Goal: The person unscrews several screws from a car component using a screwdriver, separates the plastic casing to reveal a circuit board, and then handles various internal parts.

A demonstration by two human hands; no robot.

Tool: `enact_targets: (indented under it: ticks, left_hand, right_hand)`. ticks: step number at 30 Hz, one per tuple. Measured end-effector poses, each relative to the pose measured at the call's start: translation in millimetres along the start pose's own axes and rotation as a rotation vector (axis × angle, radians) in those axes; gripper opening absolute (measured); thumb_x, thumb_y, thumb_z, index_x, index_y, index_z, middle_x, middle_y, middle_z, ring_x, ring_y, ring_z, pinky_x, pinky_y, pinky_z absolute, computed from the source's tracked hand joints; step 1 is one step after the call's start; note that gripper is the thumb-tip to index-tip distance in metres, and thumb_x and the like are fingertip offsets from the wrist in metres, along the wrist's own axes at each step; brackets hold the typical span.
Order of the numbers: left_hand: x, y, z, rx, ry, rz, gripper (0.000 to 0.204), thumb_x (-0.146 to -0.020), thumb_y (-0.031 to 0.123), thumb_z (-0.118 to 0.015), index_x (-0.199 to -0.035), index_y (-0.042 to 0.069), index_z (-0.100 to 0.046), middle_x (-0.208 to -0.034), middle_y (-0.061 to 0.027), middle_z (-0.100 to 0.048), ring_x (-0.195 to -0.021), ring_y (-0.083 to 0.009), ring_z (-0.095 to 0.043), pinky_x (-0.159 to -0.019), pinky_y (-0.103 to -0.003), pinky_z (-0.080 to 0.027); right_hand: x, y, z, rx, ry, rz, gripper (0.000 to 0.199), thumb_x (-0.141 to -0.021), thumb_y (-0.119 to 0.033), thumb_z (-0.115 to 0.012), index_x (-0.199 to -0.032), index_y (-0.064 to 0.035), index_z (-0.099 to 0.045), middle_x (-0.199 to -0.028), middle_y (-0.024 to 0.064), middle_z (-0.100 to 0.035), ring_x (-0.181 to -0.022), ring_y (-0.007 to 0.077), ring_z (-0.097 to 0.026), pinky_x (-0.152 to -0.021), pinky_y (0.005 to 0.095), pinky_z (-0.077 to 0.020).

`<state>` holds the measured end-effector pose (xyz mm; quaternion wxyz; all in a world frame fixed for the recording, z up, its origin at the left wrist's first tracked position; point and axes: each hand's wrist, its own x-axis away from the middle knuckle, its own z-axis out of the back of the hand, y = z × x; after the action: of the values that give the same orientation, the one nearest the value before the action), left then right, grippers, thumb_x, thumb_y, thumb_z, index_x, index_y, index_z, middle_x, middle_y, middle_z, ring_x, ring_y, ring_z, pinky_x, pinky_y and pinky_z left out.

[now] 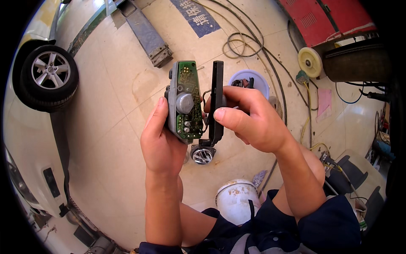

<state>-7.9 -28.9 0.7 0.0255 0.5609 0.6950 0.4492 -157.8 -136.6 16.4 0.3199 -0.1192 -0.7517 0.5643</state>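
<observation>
My left hand (160, 139) is closed around a grey housing with a green circuit board (192, 91) showing on its open side. The board carries a round silver component and several smaller ones. My right hand (256, 116) grips a narrow black plastic cover (217, 97), thumb on its near face and fingers partly hidden behind it. The cover stands upright, a small gap away from the board. Thin dark wire runs in that gap. Just below both parts shows a round chrome emblem (202, 155) in a black mount; whether it is joined to the cover I cannot tell.
A white bucket (237, 199) stands between my legs, and a pale basin (260, 82) of dark parts sits beyond my right hand. Hoses (253, 40) snake over the tiles. A car wheel (50, 72), a metal lift arm (146, 36) and a red cabinet (313, 19) surround the spot.
</observation>
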Motion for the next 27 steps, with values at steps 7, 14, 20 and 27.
enact_targets:
  ticks: [7,14,20,27]
  left_hand:
    - [0,-1,-1,-0.009,0.021,-0.015,0.038,-0.105,0.024,-0.033,-0.118,-0.005,-0.055,-0.106,-0.0133,-0.064,-0.097,-0.0194,-0.062,-0.089,-0.034,-0.049]
    - [0,-2,0,-0.004,0.006,-0.025,0.038,-0.105,0.023,-0.033,-0.119,-0.004,-0.055,-0.109,-0.0125,-0.064,-0.098,-0.0184,-0.061,-0.089,-0.033,-0.048]
    - [-2,-3,7,0.021,-0.062,-0.020,0.036,-0.105,0.024,-0.034,-0.120,-0.002,-0.055,-0.114,-0.0162,-0.064,-0.103,-0.0250,-0.063,-0.094,-0.039,-0.049]
    - [1,-3,-3,-0.050,-0.047,-0.061,0.038,-0.105,0.025,-0.035,-0.121,-0.004,-0.053,-0.111,-0.0139,-0.064,-0.100,-0.0194,-0.062,-0.090,-0.032,-0.048]
  right_hand:
    - [-2,9,0,0.066,0.009,0.082,0.039,-0.085,-0.030,-0.065,-0.095,0.0074,-0.064,-0.077,0.0084,-0.063,-0.069,0.0109,-0.058,-0.059,0.0267,-0.0480]
    - [-1,7,2,0.078,-0.026,0.035,0.038,-0.084,-0.029,-0.064,-0.095,0.0076,-0.063,-0.077,0.0082,-0.062,-0.067,0.0109,-0.056,-0.058,0.0268,-0.0465]
    - [0,2,1,0.050,-0.041,0.028,0.036,-0.086,-0.028,-0.061,-0.097,0.0066,-0.064,-0.076,0.0075,-0.061,-0.068,0.0101,-0.053,-0.058,0.0265,-0.0445]
    - [2,1,1,0.023,-0.049,0.031,0.031,-0.083,-0.021,-0.054,-0.098,0.0058,-0.060,-0.076,0.0071,-0.058,-0.065,0.0101,-0.049,-0.056,0.0275,-0.0421]
